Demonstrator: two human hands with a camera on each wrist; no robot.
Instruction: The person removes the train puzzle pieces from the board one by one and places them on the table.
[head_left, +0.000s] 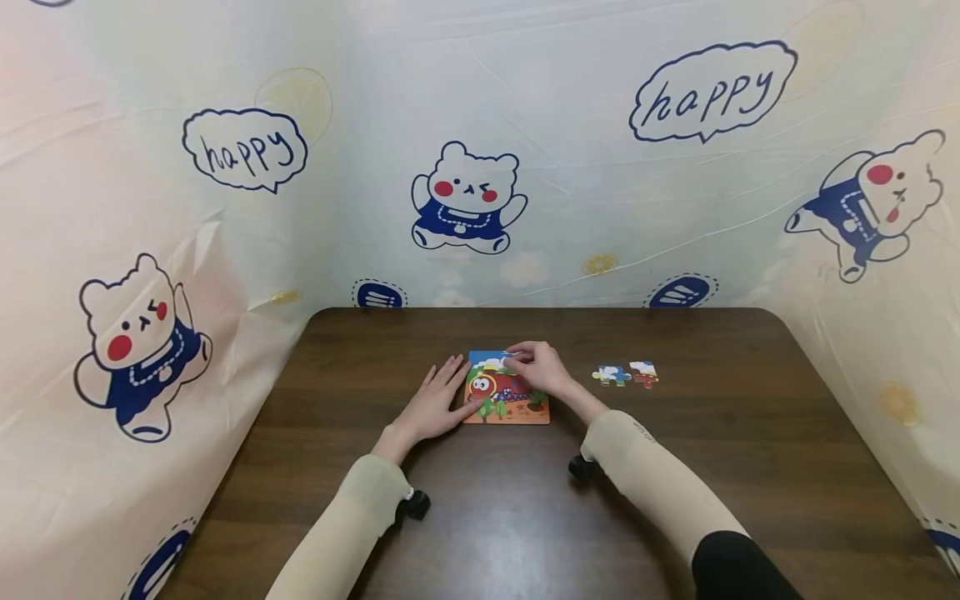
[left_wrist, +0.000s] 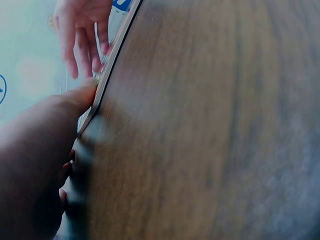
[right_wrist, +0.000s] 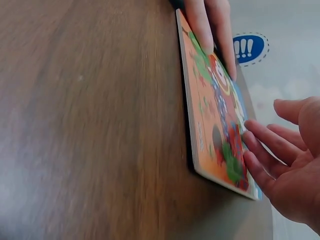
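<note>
Your puzzle (head_left: pixel 517 412), showing a red figure, is lying flat against your left hand (head_left: pixel 432 408) and right hand (head_left: pixel 542 367); two loose pieces (head_left: pixel 612 375) are lying side by side, right of your right hand.

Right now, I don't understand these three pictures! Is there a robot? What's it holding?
There's no robot, just a person using bare hands. The wide picture comes from a camera worn on the head, looking forward and down. The two tilted ones come from left and right wrist cameras. On the brown table lie a puzzle board and, to its right, two puzzle pieces. The left hand and right hand both touch the board; neither seems to grip anything.
</note>
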